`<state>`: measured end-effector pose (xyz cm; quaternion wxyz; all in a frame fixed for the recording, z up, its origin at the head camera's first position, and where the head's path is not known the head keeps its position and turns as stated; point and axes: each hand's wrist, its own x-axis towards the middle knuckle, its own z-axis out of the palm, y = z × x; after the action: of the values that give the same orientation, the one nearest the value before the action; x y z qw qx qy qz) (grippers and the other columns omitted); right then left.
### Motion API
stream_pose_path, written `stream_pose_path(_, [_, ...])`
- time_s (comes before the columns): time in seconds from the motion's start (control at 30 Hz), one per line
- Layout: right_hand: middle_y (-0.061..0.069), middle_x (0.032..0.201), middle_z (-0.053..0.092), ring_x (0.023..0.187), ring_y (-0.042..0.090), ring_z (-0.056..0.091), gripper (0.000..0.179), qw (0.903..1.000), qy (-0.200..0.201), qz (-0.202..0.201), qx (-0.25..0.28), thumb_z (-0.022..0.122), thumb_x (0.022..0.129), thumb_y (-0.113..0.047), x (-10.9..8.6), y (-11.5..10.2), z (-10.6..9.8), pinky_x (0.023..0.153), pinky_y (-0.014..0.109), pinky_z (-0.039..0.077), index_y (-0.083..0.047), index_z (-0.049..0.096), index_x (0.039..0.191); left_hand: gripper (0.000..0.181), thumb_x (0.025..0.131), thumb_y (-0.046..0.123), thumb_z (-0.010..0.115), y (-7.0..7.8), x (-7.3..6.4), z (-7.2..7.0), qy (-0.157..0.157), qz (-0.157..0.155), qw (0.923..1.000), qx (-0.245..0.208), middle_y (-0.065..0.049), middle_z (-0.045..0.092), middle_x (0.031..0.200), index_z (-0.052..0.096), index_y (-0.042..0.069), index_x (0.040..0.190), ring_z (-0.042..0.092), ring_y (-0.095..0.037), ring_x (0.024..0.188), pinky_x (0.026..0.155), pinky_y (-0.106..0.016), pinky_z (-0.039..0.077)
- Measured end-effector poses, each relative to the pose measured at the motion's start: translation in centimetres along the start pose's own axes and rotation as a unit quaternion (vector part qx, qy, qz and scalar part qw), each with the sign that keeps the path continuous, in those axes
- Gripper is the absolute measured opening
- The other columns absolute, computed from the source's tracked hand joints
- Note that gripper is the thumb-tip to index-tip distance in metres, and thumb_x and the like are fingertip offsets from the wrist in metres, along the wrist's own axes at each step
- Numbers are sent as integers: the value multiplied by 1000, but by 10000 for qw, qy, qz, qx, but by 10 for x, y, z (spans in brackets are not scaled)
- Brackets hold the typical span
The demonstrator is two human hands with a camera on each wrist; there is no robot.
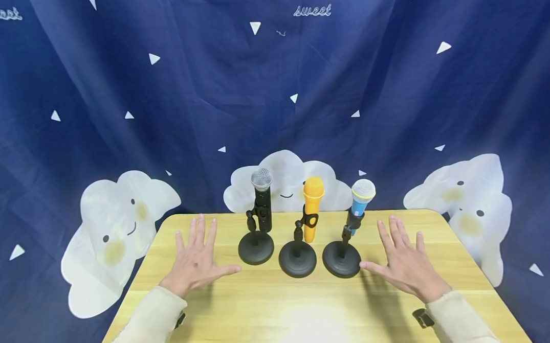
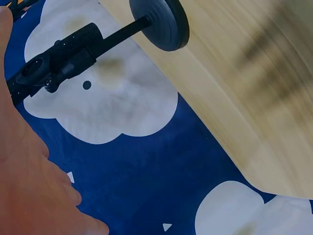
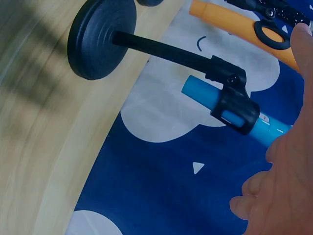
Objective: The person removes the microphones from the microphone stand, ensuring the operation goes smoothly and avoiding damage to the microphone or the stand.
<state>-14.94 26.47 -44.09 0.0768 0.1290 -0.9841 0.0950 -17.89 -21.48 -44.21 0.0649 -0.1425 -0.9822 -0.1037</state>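
Three microphones stand in clips on round-based black stands on the wooden table [image 1: 244, 316]. At the left is a black microphone [image 1: 263, 208] with a silver mesh head; an orange microphone [image 1: 311, 203] is in the middle, and a blue microphone [image 1: 359, 203] with a white head at the right. My left hand [image 1: 196, 262] spreads its fingers left of the black microphone's stand [image 1: 256, 248], holding nothing. To the right of the blue microphone's stand [image 1: 342, 259], my right hand [image 1: 405, 263] is likewise spread, its thumb near that base; whether they touch I cannot tell.
Behind the table hangs a dark blue curtain [image 1: 198, 108] with white clouds and small triangles. The table's far edge runs just behind the stands. Beige sleeves [image 1: 145, 323] cover both forearms, with a dark strap at each wrist.
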Motion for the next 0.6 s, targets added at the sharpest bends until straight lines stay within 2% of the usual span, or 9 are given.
stream_pose_path(0.6, [32, 160, 13, 147, 47, 13, 110, 9998, 72, -172, 117, 59, 87, -69, 4, -10, 5, 109, 76, 9, 6, 18, 156, 128, 72, 80, 66, 8, 4, 3, -2, -38, 9999, -95, -27, -3, 163, 14, 1, 159, -1, -45, 150, 110, -74, -5])
